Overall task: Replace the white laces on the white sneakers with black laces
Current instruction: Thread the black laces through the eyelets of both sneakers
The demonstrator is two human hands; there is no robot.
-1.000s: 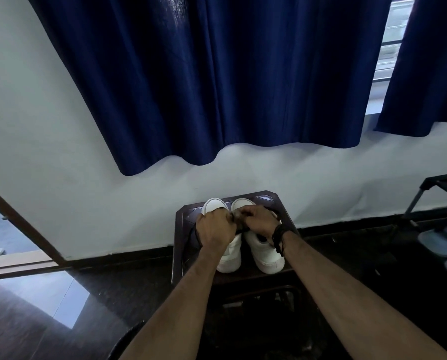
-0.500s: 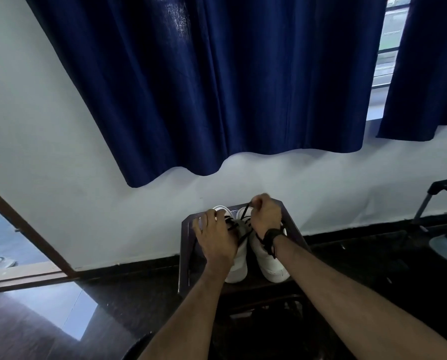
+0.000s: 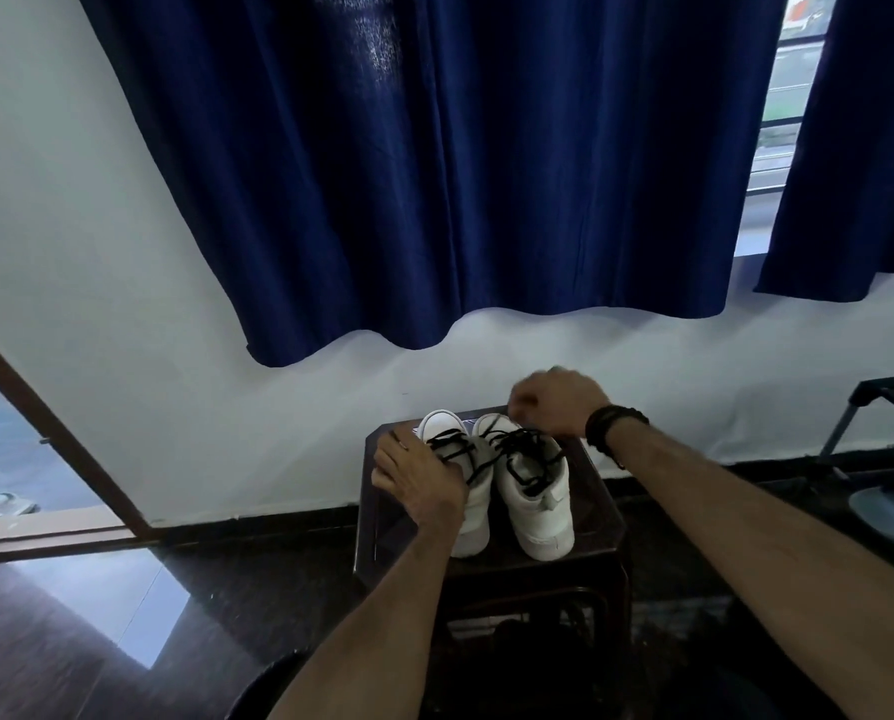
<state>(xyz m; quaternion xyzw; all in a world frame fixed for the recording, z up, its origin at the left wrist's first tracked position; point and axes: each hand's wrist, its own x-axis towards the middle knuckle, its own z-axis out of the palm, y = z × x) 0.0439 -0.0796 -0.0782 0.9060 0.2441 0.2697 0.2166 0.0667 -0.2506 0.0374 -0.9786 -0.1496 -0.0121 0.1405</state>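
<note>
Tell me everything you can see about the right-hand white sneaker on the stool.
The right sneaker is a white high-top, leather-looking, with a strap across its ankle. It stands upright on the dark stool, heel towards the camera, close beside the left sneaker. Black laces cross loosely over its tongue. The right hand, fingers curled, hovers over its toe end; whether it pinches a lace cannot be told.

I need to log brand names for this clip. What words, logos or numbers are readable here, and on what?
None are readable.
White sneakers: no brand or logo shows.
Dark stool: no label shows.
Window strip: an orange-red patch outside, too blurred to tell if it is a sign.
</note>
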